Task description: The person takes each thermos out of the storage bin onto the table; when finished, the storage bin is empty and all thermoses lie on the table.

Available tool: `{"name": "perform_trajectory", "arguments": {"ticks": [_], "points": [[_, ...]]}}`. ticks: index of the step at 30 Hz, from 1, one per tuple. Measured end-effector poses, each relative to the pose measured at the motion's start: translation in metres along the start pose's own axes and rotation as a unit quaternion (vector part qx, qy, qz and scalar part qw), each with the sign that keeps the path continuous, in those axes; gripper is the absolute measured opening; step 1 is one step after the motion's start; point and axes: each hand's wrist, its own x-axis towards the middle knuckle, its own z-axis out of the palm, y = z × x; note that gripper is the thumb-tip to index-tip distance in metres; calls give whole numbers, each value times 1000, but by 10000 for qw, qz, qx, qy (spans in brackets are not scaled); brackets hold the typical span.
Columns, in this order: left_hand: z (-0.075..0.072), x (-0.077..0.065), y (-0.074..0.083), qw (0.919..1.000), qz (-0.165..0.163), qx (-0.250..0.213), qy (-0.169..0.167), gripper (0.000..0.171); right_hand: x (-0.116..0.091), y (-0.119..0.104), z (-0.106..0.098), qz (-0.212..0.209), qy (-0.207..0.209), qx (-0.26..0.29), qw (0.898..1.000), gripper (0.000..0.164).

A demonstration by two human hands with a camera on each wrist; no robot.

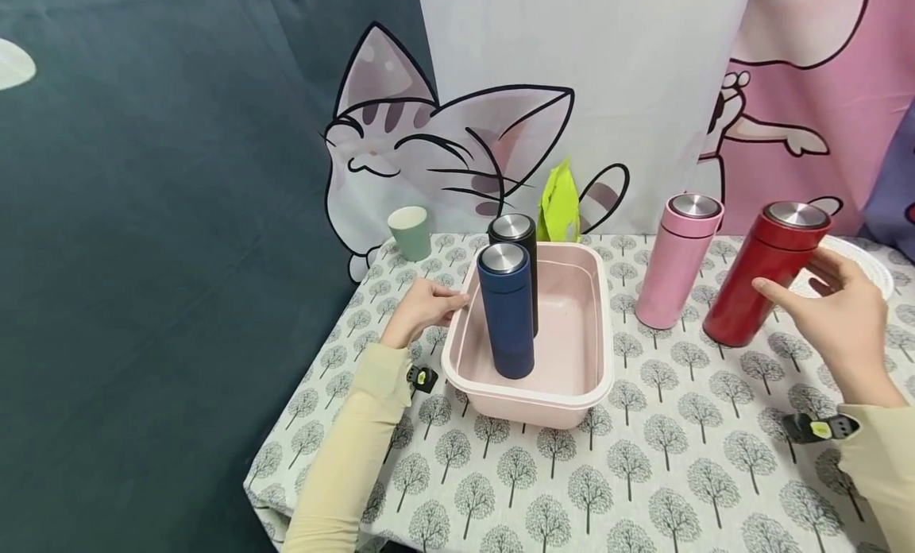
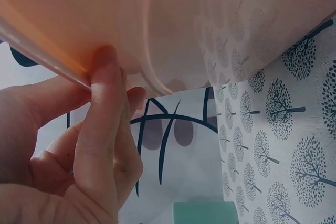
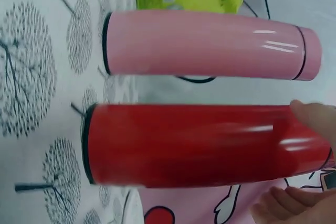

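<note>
My left hand (image 1: 426, 305) pinches the left rim of a pale pink plastic basin (image 1: 572, 386). In the left wrist view, the fingers (image 2: 100, 124) press under the rim. Inside the basin a dark blue thermos (image 1: 509, 322) stands in front of a black thermos (image 1: 532, 243). At the right, my right hand (image 1: 847, 322) is spread around the upper part of a red thermos (image 1: 758, 279). Its thumb lies against the red side, while the other fingers show a gap from the bottle in the right wrist view. Left of it stands a pink thermos (image 1: 675, 267).
A green cup (image 1: 411, 235) stands at the table's back left. Behind the basin is a bright yellow-green packet (image 1: 560, 203). A white round mat (image 1: 868, 271) lies behind the right hand. The tree-patterned tablecloth (image 1: 557, 489) ends at the left edge.
</note>
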Motion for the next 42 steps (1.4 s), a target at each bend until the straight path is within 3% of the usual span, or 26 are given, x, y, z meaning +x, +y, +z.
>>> {"name": "perform_trajectory", "arguments": {"ticks": [8, 15, 18, 27, 42], "points": [[-1, -1, 1, 10000, -2, -59, 50, 27, -16, -7, -5, 40, 147, 662, 9977, 82], [0, -2, 0, 10000, -25, -60, 10, 26, -35, -30, -3, -35, 923, 993, 9908, 75], [0, -2, 0, 10000, -5, -40, 68, 26, -41, -39, -1, -230, 997, 1079, 9889, 73], [1, -2, -2, 9999, 81, -114, 35, 26, -55, -52, 6, -196, 461, 1112, 9925, 79], [1, -2, -3, 9998, 55, -201, 40, 27, -72, -60, 38, -699, -541, 1148, 9895, 72]]}}
